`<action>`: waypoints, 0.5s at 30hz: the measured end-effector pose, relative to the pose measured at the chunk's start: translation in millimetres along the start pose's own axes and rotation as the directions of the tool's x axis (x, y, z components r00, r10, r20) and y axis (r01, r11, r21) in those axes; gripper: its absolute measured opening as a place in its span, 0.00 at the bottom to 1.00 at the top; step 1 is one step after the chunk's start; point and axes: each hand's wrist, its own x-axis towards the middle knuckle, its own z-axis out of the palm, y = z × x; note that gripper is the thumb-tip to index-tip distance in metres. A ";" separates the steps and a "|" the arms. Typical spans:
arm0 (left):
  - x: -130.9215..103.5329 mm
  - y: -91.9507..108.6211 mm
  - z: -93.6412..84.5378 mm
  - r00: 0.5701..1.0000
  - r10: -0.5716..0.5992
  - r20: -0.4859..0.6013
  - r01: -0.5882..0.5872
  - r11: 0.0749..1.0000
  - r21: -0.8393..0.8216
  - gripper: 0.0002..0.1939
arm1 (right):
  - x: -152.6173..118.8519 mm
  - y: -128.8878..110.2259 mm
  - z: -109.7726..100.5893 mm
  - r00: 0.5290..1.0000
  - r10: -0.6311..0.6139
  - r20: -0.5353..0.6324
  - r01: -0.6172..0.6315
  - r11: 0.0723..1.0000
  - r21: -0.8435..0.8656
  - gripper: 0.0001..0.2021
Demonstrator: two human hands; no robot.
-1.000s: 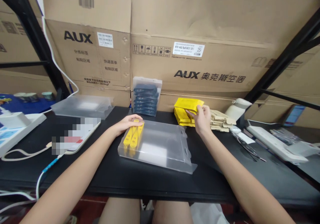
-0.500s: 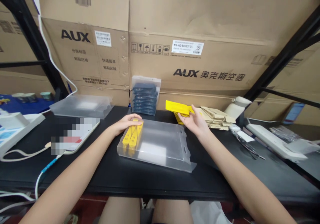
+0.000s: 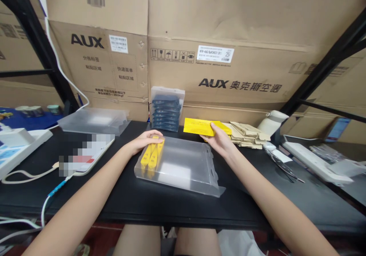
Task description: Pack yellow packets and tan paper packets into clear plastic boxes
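Observation:
A clear plastic box (image 3: 197, 160) lies flat on the black table in front of me. Two yellow packets (image 3: 149, 157) stand side by side at its left end. My left hand (image 3: 144, 140) rests on the box's far left corner, fingers bent over its edge by those packets. Above the table, beyond the box's right end, my right hand (image 3: 219, 139) pinches a flat yellow packet (image 3: 197, 126), thumb on top and fingers underneath. More yellow packaging shows just behind that hand, partly hidden.
Kraft-paper packets (image 3: 248, 134) are piled at the right, near a white bottle-like object (image 3: 273, 123). A clear box of dark blue packets (image 3: 166, 111) stands at the back. Another clear box (image 3: 93, 120), a phone (image 3: 94, 155) and power strips (image 3: 314, 160) lie around. Cardboard (image 3: 240, 69) walls the rear.
My right hand has drawn slightly back and left, and the yellow packet now lies flatter with more of its face showing. My left hand and the box have stayed put.

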 end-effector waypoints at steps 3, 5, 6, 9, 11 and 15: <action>0.3 -0.2 0.3 1.000 0.007 0.007 -0.007 1.000 0.001 0.19 | -1.6 0.0 1.4 0.999 0.012 -0.047 -0.010 0.999 0.039 0.05; 0.6 -0.5 0.7 1.000 0.014 0.007 -0.014 1.000 -0.002 0.20 | -3.0 -0.2 3.3 0.996 0.025 -0.087 -0.019 0.998 0.063 0.04; 0.7 -0.5 0.9 1.000 0.017 0.006 -0.017 1.000 0.000 0.20 | -3.7 -0.3 4.4 0.994 0.030 -0.103 -0.023 0.997 0.068 0.04; 0.4 0.3 1.4 1.000 0.018 -0.001 -0.018 1.000 0.013 0.20 | -6.1 -0.2 7.9 0.990 0.035 -0.136 -0.028 0.998 0.054 0.05; -0.3 1.4 1.8 1.000 0.005 -0.005 -0.005 1.000 0.019 0.21 | -7.6 -0.1 9.6 0.989 0.030 -0.147 -0.026 0.999 0.029 0.06; -1.3 2.3 2.2 1.000 -0.011 -0.009 0.011 1.000 0.003 0.21 | -9.6 -0.1 10.7 0.991 0.002 -0.133 -0.006 1.000 -0.026 0.10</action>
